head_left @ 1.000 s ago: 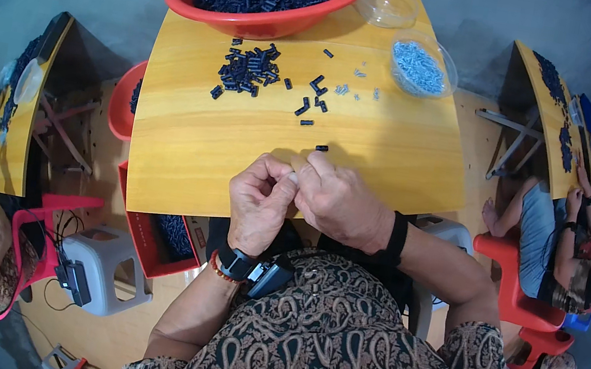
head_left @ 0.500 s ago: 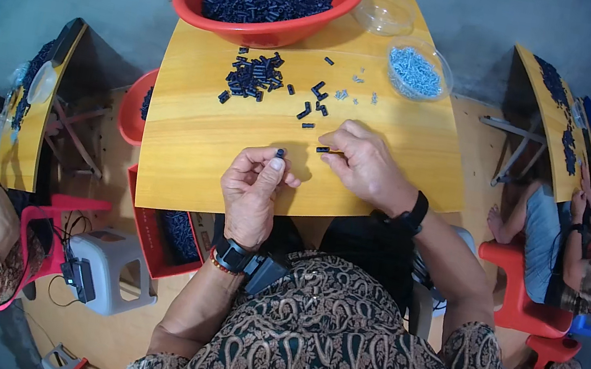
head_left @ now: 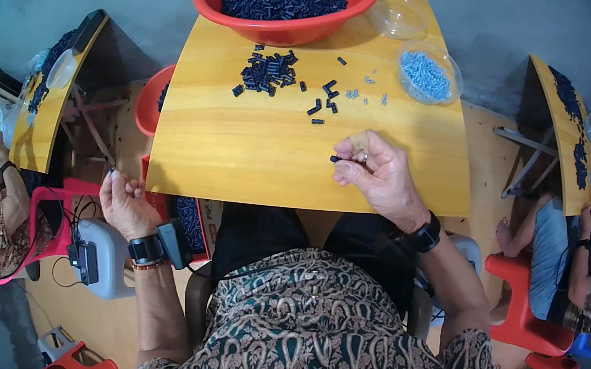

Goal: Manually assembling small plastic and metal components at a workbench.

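My left hand (head_left: 128, 206) is out past the table's left edge, its fingers closed in a pinch. A small dark piece (head_left: 111, 169) shows at its fingertips, too small to make out well. Over the table's front half, my right hand (head_left: 378, 173) pinches a small black plastic piece (head_left: 334, 159) between thumb and fingers. Ahead of it lie several loose black plastic pieces (head_left: 317, 107) and a larger heap of them (head_left: 268, 72). A few tiny light pieces (head_left: 352, 95) are scattered to their right.
A red basin (head_left: 208, 4) heaped with black pieces stands at the table's far left. At the far right are a clear tub (head_left: 455, 94) of small light-blue parts and a clear lid (head_left: 399, 20). Below the left edge sit another red basin (head_left: 147, 103) and a red box (head_left: 201, 251). People work at both sides.
My left hand has swung left and down, from over the table to beyond its left edge. My right hand stays over the table with its black piece. The view has shifted slightly.
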The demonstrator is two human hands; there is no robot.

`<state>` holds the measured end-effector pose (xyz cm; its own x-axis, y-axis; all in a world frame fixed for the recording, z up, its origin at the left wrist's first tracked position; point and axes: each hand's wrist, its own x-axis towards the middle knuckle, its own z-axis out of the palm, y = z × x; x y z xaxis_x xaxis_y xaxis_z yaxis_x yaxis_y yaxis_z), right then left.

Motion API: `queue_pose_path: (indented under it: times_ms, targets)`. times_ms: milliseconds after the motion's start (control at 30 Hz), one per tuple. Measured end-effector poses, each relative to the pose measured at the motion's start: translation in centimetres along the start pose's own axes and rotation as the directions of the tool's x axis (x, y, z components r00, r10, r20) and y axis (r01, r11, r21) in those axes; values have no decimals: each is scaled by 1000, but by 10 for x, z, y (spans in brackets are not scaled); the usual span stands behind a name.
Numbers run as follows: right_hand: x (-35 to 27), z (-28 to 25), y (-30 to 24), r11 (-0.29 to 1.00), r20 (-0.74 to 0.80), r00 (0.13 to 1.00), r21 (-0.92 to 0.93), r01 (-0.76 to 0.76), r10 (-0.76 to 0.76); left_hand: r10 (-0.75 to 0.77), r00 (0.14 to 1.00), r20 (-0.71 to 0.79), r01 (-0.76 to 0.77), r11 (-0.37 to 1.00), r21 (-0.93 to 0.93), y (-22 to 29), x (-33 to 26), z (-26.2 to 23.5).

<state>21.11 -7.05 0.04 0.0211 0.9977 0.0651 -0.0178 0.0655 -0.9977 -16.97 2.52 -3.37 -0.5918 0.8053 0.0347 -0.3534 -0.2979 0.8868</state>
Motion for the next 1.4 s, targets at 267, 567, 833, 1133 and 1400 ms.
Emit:
queue_pose_path:
  times_ms: [267,567,833,1133,1400]
  targets:
    - [2,-1,3,997,-8,1000,80,10,-9,-553,786,-277,617,728,298,-26,18,-48]
    - [1,6,1,984,3,992,-125,128,-129,250,921,298,-344,883,320,9,-57,48]
    - [9,19,-15,884,134,965,-388,259,-224,-470,433,769,300,880,369,-8,-144,121]
    - [-4,16,-9,991,29,998,-124,55,-52,-552,347,758,470,802,369,-39,-154,127]
    - [52,-49,-5,805,-205,974,-591,-46,-94,-427,520,739,374,893,252,-53,-140,128]
